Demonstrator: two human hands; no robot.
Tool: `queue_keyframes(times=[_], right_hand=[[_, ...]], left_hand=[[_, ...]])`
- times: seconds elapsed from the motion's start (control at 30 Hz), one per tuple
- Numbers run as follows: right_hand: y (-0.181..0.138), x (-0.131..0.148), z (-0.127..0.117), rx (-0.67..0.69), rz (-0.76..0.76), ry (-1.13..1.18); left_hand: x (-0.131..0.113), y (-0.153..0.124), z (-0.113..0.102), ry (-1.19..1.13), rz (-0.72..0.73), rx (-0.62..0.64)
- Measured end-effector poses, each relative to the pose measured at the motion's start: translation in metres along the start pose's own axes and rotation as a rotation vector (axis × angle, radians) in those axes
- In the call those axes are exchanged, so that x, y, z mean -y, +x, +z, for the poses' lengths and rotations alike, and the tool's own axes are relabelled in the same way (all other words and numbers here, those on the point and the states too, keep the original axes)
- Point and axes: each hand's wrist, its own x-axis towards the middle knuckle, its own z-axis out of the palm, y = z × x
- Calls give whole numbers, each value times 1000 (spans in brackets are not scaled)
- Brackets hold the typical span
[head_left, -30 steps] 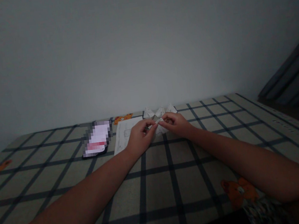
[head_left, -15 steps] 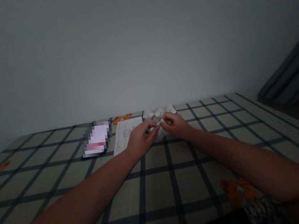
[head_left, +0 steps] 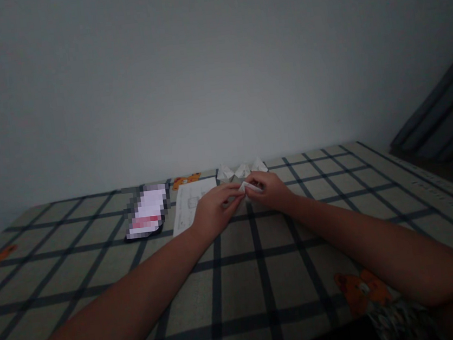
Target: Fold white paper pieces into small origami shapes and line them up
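Observation:
Both my arms reach forward over a checked bedsheet (head_left: 263, 275). My left hand (head_left: 213, 210) and my right hand (head_left: 267, 190) meet at a small folded piece of white paper (head_left: 249, 186), and the fingertips of both pinch it. Just behind the hands lie three small folded white paper shapes (head_left: 241, 169) in a row. A white printed sheet (head_left: 191, 202) lies flat to the left of my left hand.
A phone (head_left: 146, 211) with a lit screen lies left of the printed sheet. A plain wall (head_left: 199, 75) rises right behind the bed. A dark slanted surface (head_left: 444, 112) stands at the far right. Orange bear prints dot the bedsheet.
The folded paper between my fingers has been pressed smaller and flatter. Both hands stay in nearly the same place, with the fingers drawn closer together.

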Motion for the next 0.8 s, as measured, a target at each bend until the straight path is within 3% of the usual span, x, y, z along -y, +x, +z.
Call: queue_keyframes(times=[0.27, 0.4, 0.63, 0.8], right_hand=[[0, 2, -1, -142, -111, -185], [0, 2, -1, -111, -191, -194], [-2, 5, -2, 15, -287, -201], [-1, 2, -1, -27, -241, -203]], left_hand=[[-2, 2, 0, 36, -38, 27], [-1, 2, -1, 0, -92, 42], [1, 5, -1, -63, -279, -46], [-1, 5, -3, -53, -368, -6]])
